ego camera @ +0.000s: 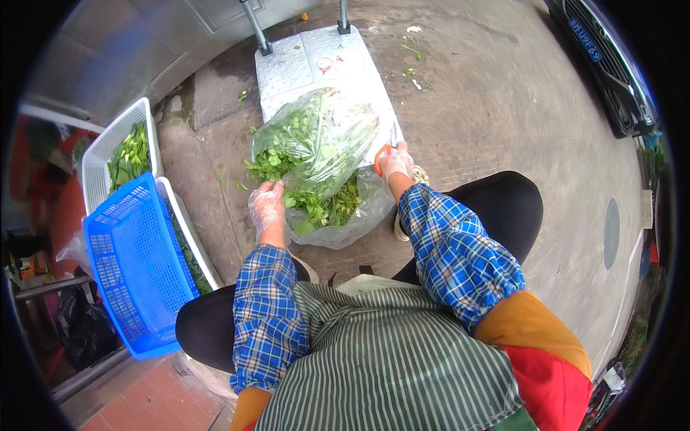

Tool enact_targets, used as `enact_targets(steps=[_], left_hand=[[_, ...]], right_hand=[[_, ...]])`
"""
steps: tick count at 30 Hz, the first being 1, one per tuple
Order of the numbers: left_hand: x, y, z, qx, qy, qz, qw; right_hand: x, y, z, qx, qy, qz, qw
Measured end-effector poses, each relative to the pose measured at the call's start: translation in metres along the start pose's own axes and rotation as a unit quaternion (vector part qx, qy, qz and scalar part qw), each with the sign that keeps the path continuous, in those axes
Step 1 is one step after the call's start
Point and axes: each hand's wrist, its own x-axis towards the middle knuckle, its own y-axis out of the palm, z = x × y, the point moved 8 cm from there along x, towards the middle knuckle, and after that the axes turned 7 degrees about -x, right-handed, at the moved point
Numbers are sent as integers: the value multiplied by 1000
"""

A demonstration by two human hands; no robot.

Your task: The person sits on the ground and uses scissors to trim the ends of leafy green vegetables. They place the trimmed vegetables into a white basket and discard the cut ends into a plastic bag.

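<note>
My left hand (267,209), in a thin clear plastic glove, pinches the near edge of a clear plastic bag (318,141). Bunches of leafy green herbs (275,161) fill that bag and stick out at its left side; it lies on a platform trolley (345,59). In my right hand (398,161), gloved the same way, is a pair of scissors (381,159) with orange handles, blades pointing away from me. Between my feet an open plastic bag (372,199) holds more loose greens and stems (337,207), partly covered by the upper bag.
At left, a blue plastic basket (145,269) rests tilted over white baskets (91,161) of green leaves (131,156). A metal door (135,48) stands behind them. Scraps of leaf (412,51) dot the concrete. A car's front (604,64) is at upper right.
</note>
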Motion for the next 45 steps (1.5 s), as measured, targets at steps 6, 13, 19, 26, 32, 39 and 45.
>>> enact_targets(steps=[6,13,19,26,32,39,45], left_hand=[[5,-2,-3,74,-50,24,996],[0,-4,9,42,-108,-33,993],[-12,-20,10,88,-6,-117,989],[-13,-24,-5,101,65,-153,981],[-15,-30,-18,123,80,-134,980],[-41,-45,13,-49,-154,-238,958],[-37,-13,4,-63,-153,-36,986]], right_hand=[[-34,-12,29,-132,-105,-14,986],[-51,-25,44,-233,-152,-4,961],[-70,-54,86,-340,-136,-58,929],[-285,-11,228,22,-746,1,666],[-267,100,233,-326,-616,136,704],[-237,105,215,-227,-649,116,717],[-230,96,216,-169,-528,205,807]])
